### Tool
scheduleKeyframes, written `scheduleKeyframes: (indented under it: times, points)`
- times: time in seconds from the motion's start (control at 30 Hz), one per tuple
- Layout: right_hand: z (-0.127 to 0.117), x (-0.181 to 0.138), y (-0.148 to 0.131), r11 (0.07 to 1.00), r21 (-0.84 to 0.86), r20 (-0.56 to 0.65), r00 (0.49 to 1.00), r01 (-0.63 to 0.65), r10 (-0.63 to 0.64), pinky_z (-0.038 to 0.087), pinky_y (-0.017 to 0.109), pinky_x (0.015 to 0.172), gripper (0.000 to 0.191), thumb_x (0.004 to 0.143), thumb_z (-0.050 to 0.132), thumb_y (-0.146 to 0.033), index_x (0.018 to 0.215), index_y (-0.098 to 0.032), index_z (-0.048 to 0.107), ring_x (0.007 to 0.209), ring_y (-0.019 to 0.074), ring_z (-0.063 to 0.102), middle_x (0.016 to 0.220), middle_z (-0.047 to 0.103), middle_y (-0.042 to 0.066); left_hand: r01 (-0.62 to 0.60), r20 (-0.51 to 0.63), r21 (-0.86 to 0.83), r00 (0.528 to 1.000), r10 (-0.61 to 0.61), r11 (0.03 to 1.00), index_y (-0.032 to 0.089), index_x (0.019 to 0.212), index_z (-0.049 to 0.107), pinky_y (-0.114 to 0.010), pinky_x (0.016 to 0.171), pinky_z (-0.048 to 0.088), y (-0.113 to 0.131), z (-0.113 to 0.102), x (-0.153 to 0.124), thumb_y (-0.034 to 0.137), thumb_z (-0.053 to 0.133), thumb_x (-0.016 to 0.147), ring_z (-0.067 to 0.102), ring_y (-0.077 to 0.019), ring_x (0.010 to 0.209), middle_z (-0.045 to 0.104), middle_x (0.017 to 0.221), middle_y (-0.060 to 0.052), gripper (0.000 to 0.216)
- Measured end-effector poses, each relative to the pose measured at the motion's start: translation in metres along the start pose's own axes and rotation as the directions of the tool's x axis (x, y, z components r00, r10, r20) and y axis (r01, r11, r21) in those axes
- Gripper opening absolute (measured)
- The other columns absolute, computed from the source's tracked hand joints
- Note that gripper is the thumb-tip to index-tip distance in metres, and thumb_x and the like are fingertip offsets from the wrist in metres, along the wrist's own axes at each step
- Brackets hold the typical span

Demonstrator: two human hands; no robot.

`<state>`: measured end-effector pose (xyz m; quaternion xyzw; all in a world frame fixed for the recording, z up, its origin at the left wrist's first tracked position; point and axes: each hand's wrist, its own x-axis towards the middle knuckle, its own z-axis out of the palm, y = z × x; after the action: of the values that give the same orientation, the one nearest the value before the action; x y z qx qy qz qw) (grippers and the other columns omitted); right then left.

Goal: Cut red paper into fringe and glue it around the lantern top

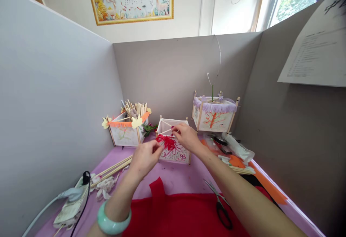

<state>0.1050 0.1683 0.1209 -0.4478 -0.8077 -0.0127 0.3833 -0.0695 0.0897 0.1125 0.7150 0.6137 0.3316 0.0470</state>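
Note:
A white box-shaped lantern (175, 154) with thin wooden corner sticks stands upright, its front panel drawn with magenta flowers. A bunch of fine red fringe (167, 142) hangs over its front upper edge. My left hand (146, 156), above a pale green bangle (113, 219), is pinched closed at the fringe's left end. My right hand (186, 136) is closed in a pinch over the lantern's top, with a bit of red at its fingertips. Scissors (220, 201) with black handles lie open on a red sheet (183, 211) under my right forearm.
A lantern with orange trim (125, 136) holding several sticks stands left; a purple-fringed lantern (213, 119) with a wire stands right. A power strip (70, 206), crumpled tissue (104, 186) and wooden sticks (115, 168) lie left. Plastic packets (239, 146) lie right. Grey partitions (178, 74) enclose the desk.

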Motion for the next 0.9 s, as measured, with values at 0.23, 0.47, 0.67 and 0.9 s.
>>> scheduleKeyframes:
  times: [0.23,0.47,0.67,0.9]
  points:
    - [-0.009,-0.024,-0.001,0.99,-0.084,-0.004,0.993,0.116,-0.117,0.037,0.023,0.07,0.013,0.084,0.051,-0.019,0.083,-0.018,0.064,0.082,0.0132,0.053,0.086,0.06,0.003,-0.222,-0.21,0.154,0.945,0.251,0.963,0.021,0.076,0.062,-0.031,0.075,0.042,-0.009,0.004,0.039,0.021,0.049,0.078,0.057,-0.0202,0.084,0.064,0.081,-0.004,0.013]
    - [0.014,-0.019,-0.019,0.979,-0.186,-0.085,0.992,0.077,-0.094,0.037,0.027,0.069,0.019,0.086,0.05,-0.032,0.09,-0.018,0.062,0.085,0.018,0.051,0.089,0.058,0.007,-0.266,-0.197,0.125,0.937,0.287,0.956,0.02,0.085,0.059,-0.032,0.079,0.043,-0.013,0.022,0.04,0.016,0.045,0.079,0.056,-0.02,0.089,0.062,0.089,-0.006,0.016]
    - [0.018,-0.019,-0.022,0.979,-0.199,-0.124,0.99,0.037,-0.062,0.036,0.026,0.068,0.018,0.086,0.045,-0.021,0.078,-0.017,0.061,0.078,0.0163,0.052,0.082,0.058,0.007,-0.233,-0.185,0.172,0.947,0.264,0.957,0.021,0.091,0.059,-0.032,0.079,0.043,-0.018,0.033,0.045,0.011,0.043,0.078,0.056,-0.0205,0.089,0.063,0.09,-0.006,0.022]
    - [-0.006,-0.06,0.01,0.968,0.178,-0.338,0.913,-0.175,0.227,0.039,0.023,0.063,0.018,0.084,0.047,-0.025,0.077,-0.017,0.061,0.066,0.0121,0.053,0.076,0.057,0.003,-0.246,-0.172,0.189,0.945,0.279,0.951,0.02,0.088,0.059,-0.032,0.076,0.044,-0.016,0.032,0.04,0.015,0.043,0.08,0.056,-0.021,0.087,0.062,0.088,-0.007,0.019]
